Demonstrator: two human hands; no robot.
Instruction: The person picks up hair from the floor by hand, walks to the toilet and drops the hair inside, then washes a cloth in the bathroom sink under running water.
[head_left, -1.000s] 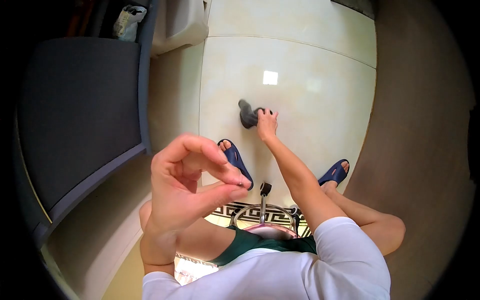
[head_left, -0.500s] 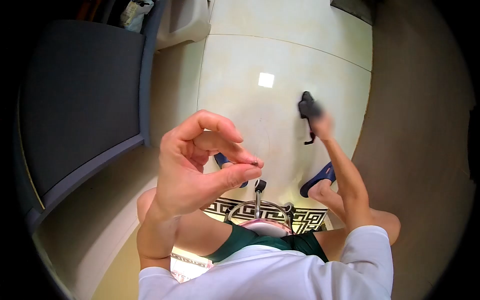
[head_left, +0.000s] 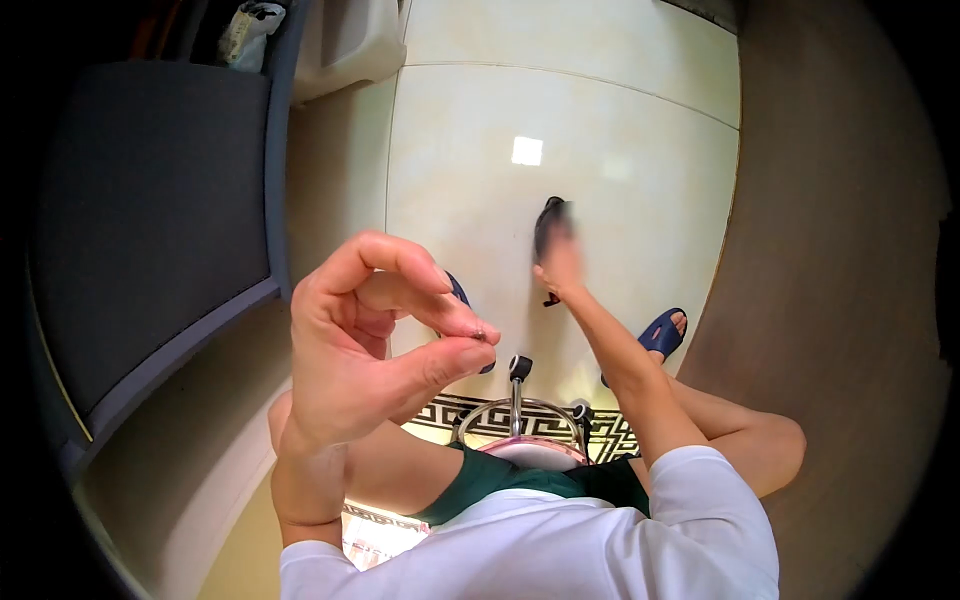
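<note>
My left hand [head_left: 365, 345] is raised in the middle of the view, thumb and forefinger pinched together. Between those fingertips sits a tiny dark speck-like thing [head_left: 480, 337], too small to identify. Farther out and to the right, my right hand [head_left: 563, 268] is wrapped round a black handheld object [head_left: 546, 222]. Motion and blur hide its kind, though a small black piece sticks out below the fist. The two hands are apart, with the right one held out over the tiled floor [head_left: 460, 180].
Dark grey padded furniture [head_left: 150, 190] stands at the left, near a pale plastic piece [head_left: 350, 50]. A brown panel [head_left: 830, 250] runs along the right. Below me are a chrome-framed stool [head_left: 517, 400] and a blue slipper [head_left: 662, 332] on my foot.
My right hand has swung left with the black object, closer to my left hand. My left hand has shifted slightly left and down, still pinching the tiny dark thing.
</note>
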